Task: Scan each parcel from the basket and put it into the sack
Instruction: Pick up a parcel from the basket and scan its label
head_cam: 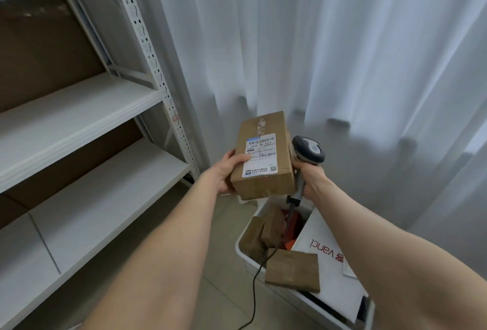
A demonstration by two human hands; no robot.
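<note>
The white basket [241,253] at 5 o'clock is cut off by the frame edge. Above it, the left hand [224,174] grasps the brown parcel [263,161] from 9 o'clock, with its fingers mostly hidden beneath. At 3 o'clock, the right hand [312,178] clenches the scanner [308,149].

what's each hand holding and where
The left hand grips the box by its left edge; the right hand grips the scanner by its handle.
</note>
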